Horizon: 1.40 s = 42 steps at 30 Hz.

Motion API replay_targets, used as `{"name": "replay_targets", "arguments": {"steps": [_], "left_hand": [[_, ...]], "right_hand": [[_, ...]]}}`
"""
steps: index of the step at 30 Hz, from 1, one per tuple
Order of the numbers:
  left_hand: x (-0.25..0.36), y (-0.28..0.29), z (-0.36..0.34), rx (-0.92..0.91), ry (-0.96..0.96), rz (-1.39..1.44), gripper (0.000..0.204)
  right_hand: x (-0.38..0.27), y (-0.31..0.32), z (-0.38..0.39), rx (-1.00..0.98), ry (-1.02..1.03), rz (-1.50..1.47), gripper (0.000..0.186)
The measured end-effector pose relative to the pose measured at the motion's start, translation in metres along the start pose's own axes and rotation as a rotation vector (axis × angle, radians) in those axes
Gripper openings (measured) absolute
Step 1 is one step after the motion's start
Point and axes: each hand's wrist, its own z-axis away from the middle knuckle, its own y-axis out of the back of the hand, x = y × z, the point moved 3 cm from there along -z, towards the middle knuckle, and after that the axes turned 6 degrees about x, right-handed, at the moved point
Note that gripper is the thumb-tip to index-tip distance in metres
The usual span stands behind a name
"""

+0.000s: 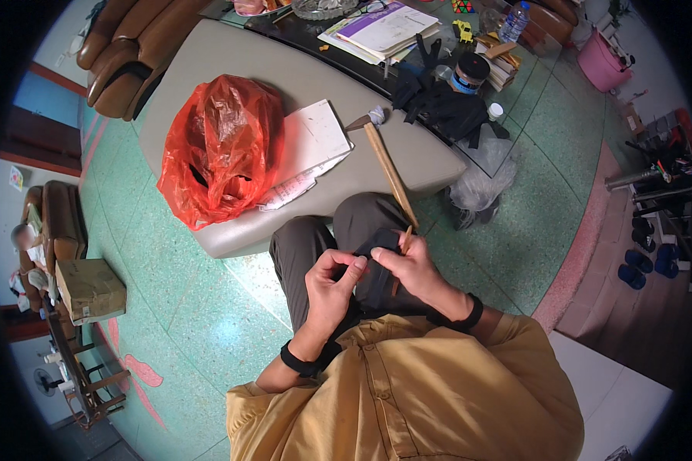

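Above my lap, my left hand (329, 290) pinches the near left edge of a piece of black cloth (381, 241) between thumb and fingertips. The thumb of my right hand (417, 270) presses on the same cloth from the right, its fingers curled underneath. A thin wooden stick (407, 240) pokes up by the right fingers; whether they grip it is hard to tell. More dark material hangs below the hands against my trousers. Just beyond my knees, a long wooden strip (390, 173) leans over the edge of the grey padded bench (246, 58).
On the bench sit a red plastic bag (231, 146) and a white sheet (315, 137). Black fabric (446, 104), a dark-lidded jar (469, 73) and papers (388, 29) crowd the table. A clear plastic bag (484, 180) hangs at its corner. At far left, a person sits near a cardboard box (91, 290).
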Motion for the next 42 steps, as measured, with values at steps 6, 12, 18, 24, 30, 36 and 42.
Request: {"name": "replay_targets", "arguments": {"steps": [6,12,18,24,30,36,42], "left_hand": [[-0.002,-0.004,-0.003,-0.02,0.041,0.097,0.009],[-0.004,0.002,-0.01,-0.051,0.017,-0.054,0.009],[0.0,0.002,-0.006,-0.042,-0.036,-0.049,0.011],[0.006,0.003,-0.006,-0.005,-0.033,0.016,0.01],[0.009,0.002,-0.007,0.006,-0.014,0.082,0.007],[0.014,-0.002,-0.003,0.038,-0.018,0.062,0.009],[0.006,0.001,-0.008,0.04,-0.011,0.044,0.009]], "right_hand": [[0.007,0.006,-0.002,0.048,-0.349,-0.366,0.014],[-0.008,0.008,-0.004,-0.151,-0.111,0.069,0.026],[-0.006,0.007,-0.002,-0.002,-0.167,-0.157,0.02],[-0.007,0.005,-0.002,0.012,-0.184,-0.205,0.01],[-0.007,0.003,-0.001,0.032,-0.218,-0.275,0.008],[-0.001,0.0,0.003,0.062,-0.257,-0.359,0.007],[-0.002,-0.006,0.004,0.055,-0.268,-0.279,0.01]]}}
